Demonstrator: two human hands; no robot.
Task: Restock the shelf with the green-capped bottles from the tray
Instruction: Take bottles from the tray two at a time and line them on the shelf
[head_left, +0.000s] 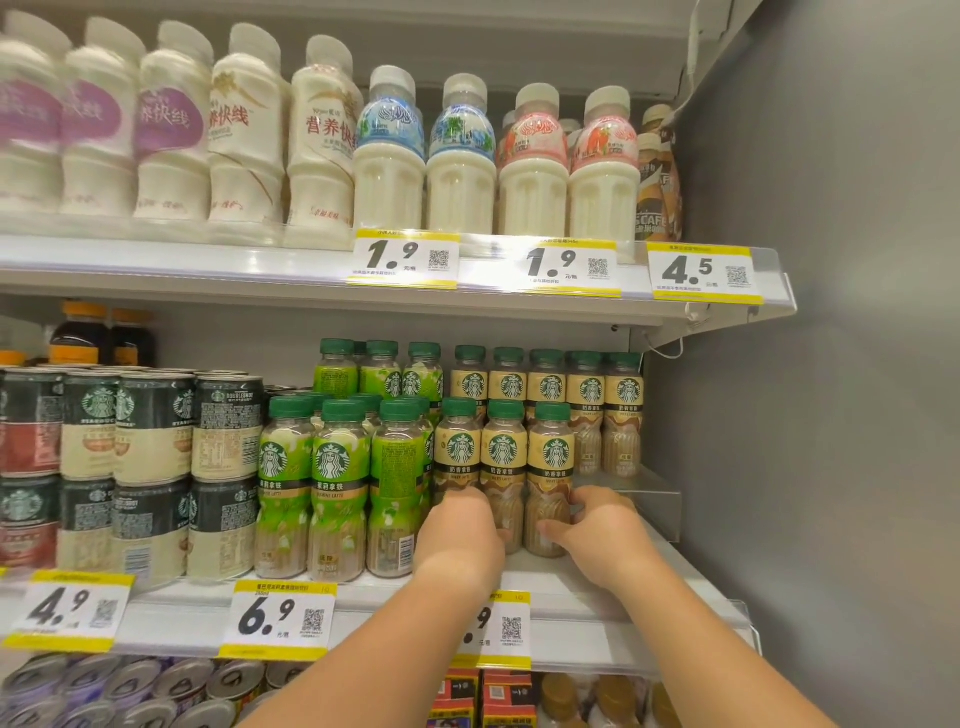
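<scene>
Three green-capped bottles with tan labels stand in a front row on the middle shelf (597, 582). My left hand (460, 525) wraps the base of the leftmost tan bottle (458, 447). My right hand (597, 525) grips the base of the rightmost tan bottle (551, 462). The middle tan bottle (503, 452) stands between my hands. More tan-labelled bottles (587, 389) fill the row behind. To the left stand green-labelled bottles (340, 467) with green caps. No tray is in view.
Dark coffee cans (156, 431) are stacked at the left of the same shelf. White milk bottles (389, 156) line the shelf above. Yellow price tags (280, 618) hang along the shelf edge. A grey wall (831, 415) closes the right side. Cans and cartons sit below.
</scene>
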